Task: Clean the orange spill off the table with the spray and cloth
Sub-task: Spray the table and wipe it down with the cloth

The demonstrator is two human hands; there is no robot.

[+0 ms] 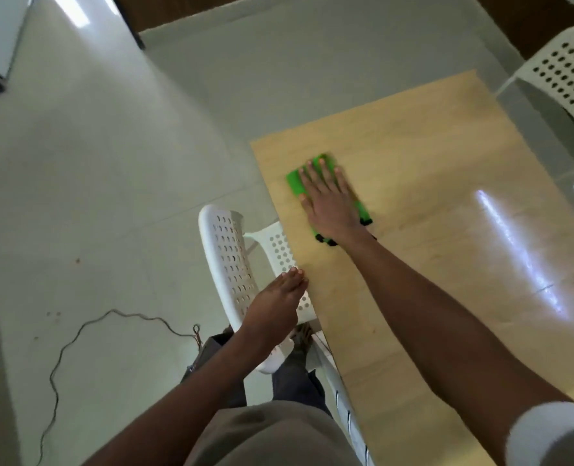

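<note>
The right hand (329, 203) pressed the green cloth (294, 183) flat with spread fingers near the table (446, 230) edge, so firm, overlapping strokes seemed best, the left hand (275, 304) steadying there, fingers straight.

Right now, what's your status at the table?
Right hand flat on green cloth, pressing it to the wooden table. Left hand open at table edge. No orange spill or spray bottle visible. White chair alongside.
</note>
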